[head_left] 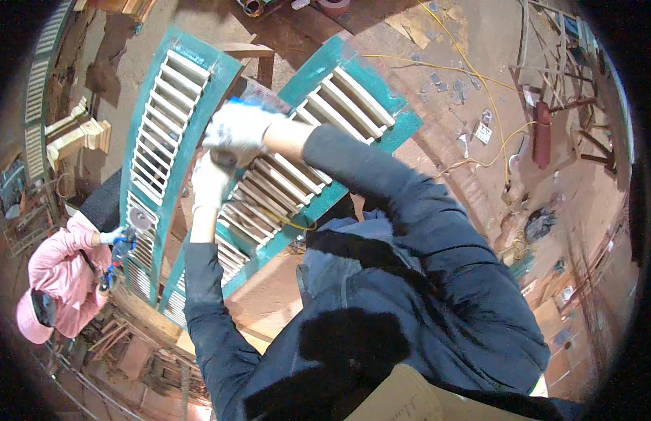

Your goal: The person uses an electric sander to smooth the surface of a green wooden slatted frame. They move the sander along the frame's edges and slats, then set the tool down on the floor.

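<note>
Teal-framed wooden shutter with cream slats, lying slantwise beneath both hands, apparently laid face-up for access to the slats. Over it, held in the closed grip of the white-gloved right hand, partly hidden dark handheld tool. Just below, perhaps for steadiness, white-gloved left hand; cannot tell the closure of that grip. Alongside at left, second teal-framed slatted shutter, within reach of a pink-clad co-worker holding a round-disc tool. Farther off, loose yellow cable across the floor.

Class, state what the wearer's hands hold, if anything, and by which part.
The left hand and right hand meet at a dark object, seemingly held. They largely hide it, so its kind and gripped part cannot be told.
</note>
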{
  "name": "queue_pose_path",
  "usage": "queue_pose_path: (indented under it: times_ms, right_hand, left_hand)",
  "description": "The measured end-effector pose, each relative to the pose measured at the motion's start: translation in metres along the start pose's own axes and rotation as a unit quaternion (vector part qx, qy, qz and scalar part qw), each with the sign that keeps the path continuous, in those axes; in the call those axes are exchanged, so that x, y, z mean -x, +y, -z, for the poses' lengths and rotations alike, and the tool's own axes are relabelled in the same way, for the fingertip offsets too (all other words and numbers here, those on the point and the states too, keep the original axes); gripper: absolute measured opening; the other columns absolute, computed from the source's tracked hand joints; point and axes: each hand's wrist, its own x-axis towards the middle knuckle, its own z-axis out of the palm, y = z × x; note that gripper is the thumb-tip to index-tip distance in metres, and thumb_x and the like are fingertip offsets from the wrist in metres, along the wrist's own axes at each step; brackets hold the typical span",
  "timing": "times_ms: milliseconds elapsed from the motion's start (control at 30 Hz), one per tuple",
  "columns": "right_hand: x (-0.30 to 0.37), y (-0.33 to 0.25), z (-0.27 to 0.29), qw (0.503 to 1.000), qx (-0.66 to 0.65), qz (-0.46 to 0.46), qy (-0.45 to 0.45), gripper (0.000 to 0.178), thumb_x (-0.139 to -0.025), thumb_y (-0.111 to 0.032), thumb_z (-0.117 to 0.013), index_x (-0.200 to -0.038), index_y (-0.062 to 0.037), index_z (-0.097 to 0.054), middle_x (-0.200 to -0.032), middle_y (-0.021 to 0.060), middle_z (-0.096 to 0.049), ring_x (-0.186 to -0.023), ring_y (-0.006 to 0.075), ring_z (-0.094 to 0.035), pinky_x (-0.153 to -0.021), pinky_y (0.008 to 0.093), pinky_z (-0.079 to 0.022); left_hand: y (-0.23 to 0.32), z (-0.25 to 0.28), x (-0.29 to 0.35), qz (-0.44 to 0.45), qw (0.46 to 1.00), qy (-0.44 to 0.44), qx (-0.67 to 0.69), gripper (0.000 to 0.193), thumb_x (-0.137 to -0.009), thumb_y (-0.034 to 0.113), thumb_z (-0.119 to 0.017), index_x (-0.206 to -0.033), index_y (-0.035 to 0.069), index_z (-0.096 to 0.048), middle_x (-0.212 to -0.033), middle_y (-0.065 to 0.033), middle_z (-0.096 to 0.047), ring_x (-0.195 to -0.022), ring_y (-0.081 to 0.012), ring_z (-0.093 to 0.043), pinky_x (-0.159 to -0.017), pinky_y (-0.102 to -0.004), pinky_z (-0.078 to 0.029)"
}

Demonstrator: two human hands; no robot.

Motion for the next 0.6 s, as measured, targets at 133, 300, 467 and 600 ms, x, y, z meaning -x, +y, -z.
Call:
queue_pose_path:
  times_ms: [133,300,467,600]
  right_hand:
    - [-0.004,0.003,-0.009,0.999,-0.037,0.011,0.018,0.043,-0.053,-0.027,-0.081,-0.092,-0.0185,-0.067,-0.085,0.0067,-0.067,-0.085,0.0270,-0.067,-0.072,0.0404,-0.053]
    - [0.041,0.053,0.042,0.997,-0.045,0.006,0.055,0.048,-0.058,-0.026,-0.079,-0.103,-0.0160,-0.065,-0.087,0.0092,-0.066,-0.084,0.0303,-0.065,-0.073,0.0423,-0.053]
    - [0.090,0.121,0.094,0.996,0.063,-0.027,0.051,0.056,-0.058,-0.035,-0.084,-0.108,-0.0194,-0.063,-0.098,0.0075,-0.065,-0.094,0.0274,-0.064,-0.081,0.0388,-0.053]
    - [0.086,0.144,0.133,0.994,0.099,0.019,0.048,0.057,-0.053,-0.040,-0.081,-0.101,-0.0150,-0.063,-0.089,0.0102,-0.065,-0.085,0.0306,-0.064,-0.074,0.0427,-0.052]
  left_hand:
    - [-0.026,-0.016,-0.007,0.045,0.998,-0.017,-0.048,0.041,-0.072,0.034,-0.073,-0.101,0.006,-0.064,-0.103,-0.0191,-0.066,-0.098,-0.0366,-0.061,-0.087,-0.0450,-0.049]
    - [0.052,-0.008,-0.044,-0.031,0.999,-0.015,-0.022,0.035,-0.071,0.024,-0.073,-0.103,0.011,-0.064,-0.098,-0.0165,-0.067,-0.095,-0.0370,-0.062,-0.085,-0.0437,-0.050]
    - [0.165,0.000,-0.105,-0.046,0.998,-0.036,-0.027,0.034,-0.078,0.028,-0.066,-0.108,0.013,-0.068,-0.107,-0.0198,-0.066,-0.101,-0.0367,-0.063,-0.089,-0.0450,-0.050]
    - [0.178,-0.001,-0.139,-0.104,0.994,0.002,-0.029,0.033,-0.079,0.028,-0.059,-0.104,0.010,-0.071,-0.102,-0.0210,-0.068,-0.097,-0.0371,-0.066,-0.086,-0.0458,-0.052]
